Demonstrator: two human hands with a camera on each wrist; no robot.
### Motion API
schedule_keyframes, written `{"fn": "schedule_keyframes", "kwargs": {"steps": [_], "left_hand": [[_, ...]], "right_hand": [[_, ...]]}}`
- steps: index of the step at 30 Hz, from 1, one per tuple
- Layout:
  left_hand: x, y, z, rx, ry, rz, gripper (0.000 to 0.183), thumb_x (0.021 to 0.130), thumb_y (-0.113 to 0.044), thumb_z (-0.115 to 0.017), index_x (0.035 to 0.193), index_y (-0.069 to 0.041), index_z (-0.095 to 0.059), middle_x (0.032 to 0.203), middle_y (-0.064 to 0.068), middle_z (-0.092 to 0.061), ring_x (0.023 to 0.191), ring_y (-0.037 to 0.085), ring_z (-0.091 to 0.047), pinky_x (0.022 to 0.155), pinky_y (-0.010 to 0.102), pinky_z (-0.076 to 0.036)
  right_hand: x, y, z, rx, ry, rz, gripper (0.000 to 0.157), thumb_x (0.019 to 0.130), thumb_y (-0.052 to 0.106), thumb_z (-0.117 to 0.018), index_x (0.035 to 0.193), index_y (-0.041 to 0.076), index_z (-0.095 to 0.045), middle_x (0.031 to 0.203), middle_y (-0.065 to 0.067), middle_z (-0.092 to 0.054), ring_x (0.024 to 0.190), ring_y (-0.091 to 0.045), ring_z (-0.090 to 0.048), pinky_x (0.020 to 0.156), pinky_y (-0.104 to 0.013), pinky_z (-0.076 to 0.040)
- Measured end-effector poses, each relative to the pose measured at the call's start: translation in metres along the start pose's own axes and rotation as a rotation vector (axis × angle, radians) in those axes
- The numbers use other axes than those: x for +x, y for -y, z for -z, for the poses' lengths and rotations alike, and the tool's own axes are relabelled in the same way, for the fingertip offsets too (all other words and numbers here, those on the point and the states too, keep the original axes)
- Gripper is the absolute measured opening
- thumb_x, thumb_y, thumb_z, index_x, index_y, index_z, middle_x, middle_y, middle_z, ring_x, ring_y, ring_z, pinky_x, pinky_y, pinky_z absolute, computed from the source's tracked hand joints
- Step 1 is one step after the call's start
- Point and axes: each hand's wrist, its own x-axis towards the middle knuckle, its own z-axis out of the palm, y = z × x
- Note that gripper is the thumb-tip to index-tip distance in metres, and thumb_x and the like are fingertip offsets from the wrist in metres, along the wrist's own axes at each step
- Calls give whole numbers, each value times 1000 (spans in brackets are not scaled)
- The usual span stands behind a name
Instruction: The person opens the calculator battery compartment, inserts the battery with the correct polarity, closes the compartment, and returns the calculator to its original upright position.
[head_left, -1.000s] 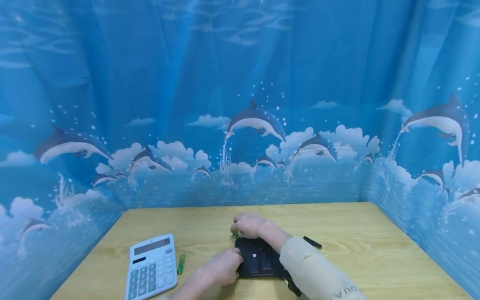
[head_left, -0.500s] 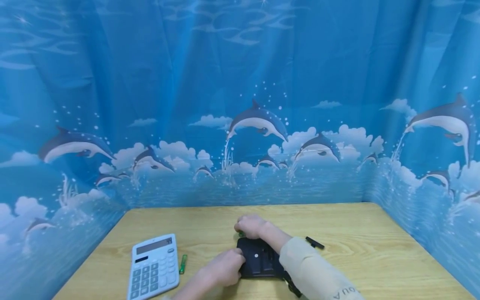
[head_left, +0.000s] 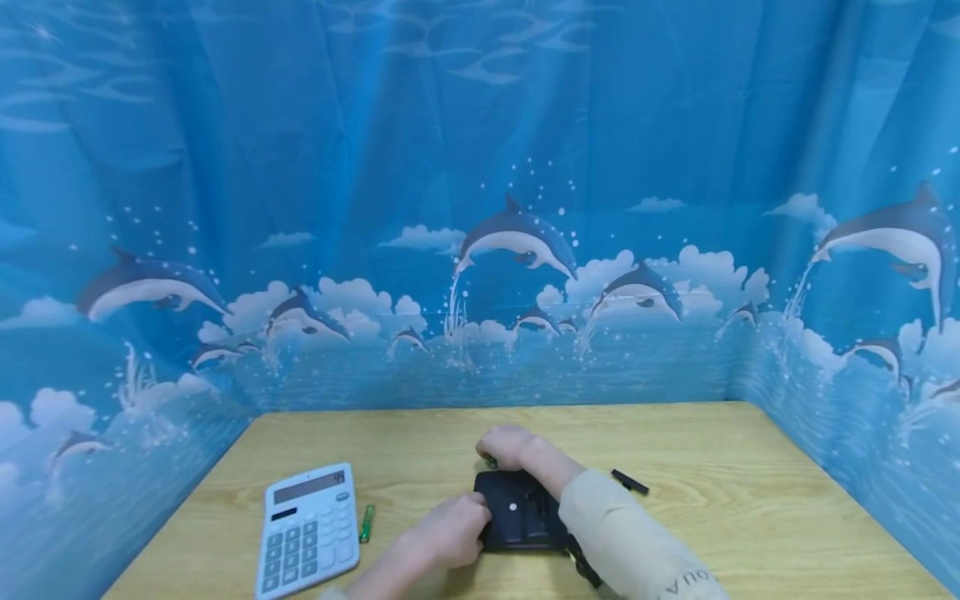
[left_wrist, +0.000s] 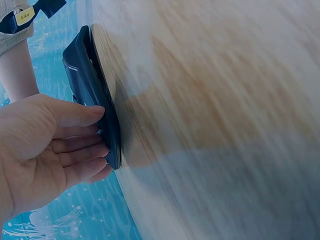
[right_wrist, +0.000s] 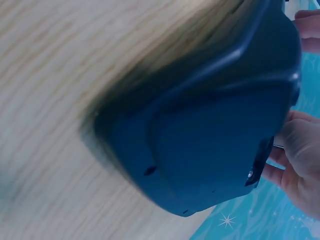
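One smooth black device lies at the near middle of the table; the left hand pinches its left edge, the right hand grips a green piece (mostly hidden) beyond. Rightward, wood stretches wide.

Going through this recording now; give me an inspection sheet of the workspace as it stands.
Surface: pale wood-grain tabletop.
Job's things: black device lying on it; green piece beyond its far edge, mostly hidden.
Clutter: light-coloured calculator, green stick at its right; small black bar right of the device.
Hands: left hand grips the device's left edge; right hand reaches across, holding the green piece.
Cables: nothing seen.
Surroundings: blue dolphin-print curtain.
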Motion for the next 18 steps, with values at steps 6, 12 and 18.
{"fn": "schedule_keyframes", "kwargs": {"steps": [6,12,18], "left_hand": [[0,-1,1,4,11,12,14,65,-4,-73,78,-7,-67,75,-2,-54,63,6,-52,57,22,-46],[0,-1,1,-10,40,33,17,67,-4,-72,84,-6,-68,76,-2,-52,66,5,-50,61,22,-47],[0,0,1,-21,50,34,17,69,-5,-73,85,-6,-68,77,-2,-52,66,5,-50,61,21,-47]], "right_hand": [[0,-6,-3,-41,24,-32,20,93,9,-55,75,16,-60,62,5,-44,57,-10,-38,53,-23,-33],[-2,-8,-5,-66,39,-57,21,93,11,-54,75,19,-60,63,6,-47,58,-9,-42,54,-23,-35],[-4,-12,-3,-123,61,-71,19,92,14,-56,75,19,-60,66,5,-49,60,-10,-43,55,-24,-34]]}}
